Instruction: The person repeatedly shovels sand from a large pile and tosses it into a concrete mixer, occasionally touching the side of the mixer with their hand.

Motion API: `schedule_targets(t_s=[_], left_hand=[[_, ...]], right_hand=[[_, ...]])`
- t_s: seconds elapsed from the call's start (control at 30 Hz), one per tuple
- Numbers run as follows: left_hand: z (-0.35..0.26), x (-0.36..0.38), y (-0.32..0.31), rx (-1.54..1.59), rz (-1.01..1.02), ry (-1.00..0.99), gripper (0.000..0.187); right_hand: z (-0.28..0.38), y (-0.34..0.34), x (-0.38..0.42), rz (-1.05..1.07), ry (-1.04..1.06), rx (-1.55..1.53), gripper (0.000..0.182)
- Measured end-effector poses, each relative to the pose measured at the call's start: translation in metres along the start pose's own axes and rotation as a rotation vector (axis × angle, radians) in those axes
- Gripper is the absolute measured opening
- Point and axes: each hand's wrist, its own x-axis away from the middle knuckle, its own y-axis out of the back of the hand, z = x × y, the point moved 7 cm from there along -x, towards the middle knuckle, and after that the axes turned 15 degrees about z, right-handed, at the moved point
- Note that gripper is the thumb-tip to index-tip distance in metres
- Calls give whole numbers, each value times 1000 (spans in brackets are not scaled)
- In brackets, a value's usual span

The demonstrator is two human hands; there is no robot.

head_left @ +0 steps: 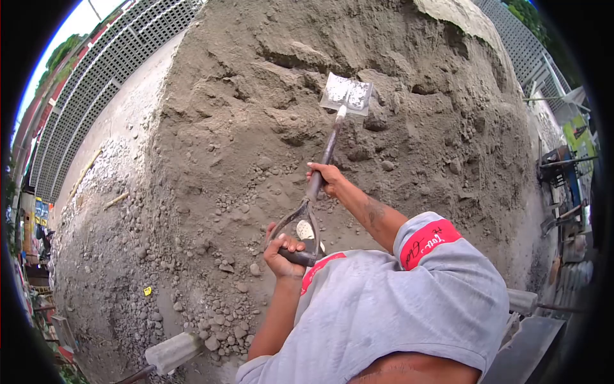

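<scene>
A shovel (329, 144) with a dark shaft and a D-shaped handle stretches away from me. My left hand (284, 256) is closed round the grip of the D-handle, close to my body. Farther up, my right hand (326, 177) wraps round the shaft just above where the handle forks. The flat, shiny metal blade (346, 94), patched with grey residue, is up against the face of a large grey-brown sand heap (396, 64); no pile of sand shows on it. Part of a light shoe (305, 230) shows through the handle's opening.
Loose stones (227, 329) lie at the heap's foot on the left. Pale, rounded posts stand at lower left (173, 353) and right (523, 301). A perforated block wall (109, 83) runs along the upper left. A thin stick (116, 200) and yellow scrap (148, 290) lie on the ground.
</scene>
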Motion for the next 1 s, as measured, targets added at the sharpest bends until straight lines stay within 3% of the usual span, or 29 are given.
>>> schedule_targets(t_s=[0.1,0.17,0.23,0.3,0.33,0.5,0.73,1.0], left_hand=[[23,-149,-45,-22,15,-57,37],[63,-273,-31,-30,56,-13,44],[68,-274,-51,-91,36,8,43],[59,-282,-79,-139,15,7,42],[55,-280,-83,-117,-30,5,42],[31,-299,-116,-95,-48,0,36],[16,-328,-179,-66,152,0,27],[14,-324,-161,-19,153,58,12]], right_hand=[[47,-33,-34,95,53,-25,20],[62,-41,-53,188,-124,-410,27],[93,-18,-74,92,13,1,34],[93,-20,-77,79,-218,-154,36],[99,-18,-78,-47,-145,-97,34],[131,-46,-94,-80,-207,-111,30],[184,-85,-103,1,-107,-160,27],[164,-80,-101,-74,-230,-181,38]])
